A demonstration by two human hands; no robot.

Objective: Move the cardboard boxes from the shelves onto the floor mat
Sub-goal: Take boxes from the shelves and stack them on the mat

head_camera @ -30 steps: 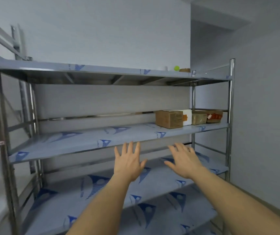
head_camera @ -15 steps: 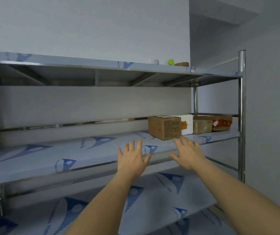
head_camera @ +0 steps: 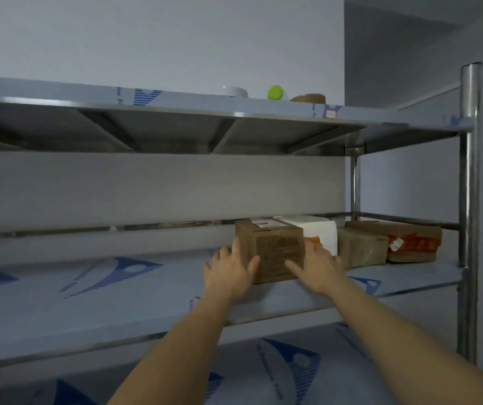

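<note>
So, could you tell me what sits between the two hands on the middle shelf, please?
In the head view, a brown cardboard box stands between the left hand and right hand, which flank its sides with straight fingers.

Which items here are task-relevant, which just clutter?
Job: brown box between left hand and right hand; white box; small brown box; red-taped box.
Lying about, top shelf: white bowl; green ball; tape roll.
</note>
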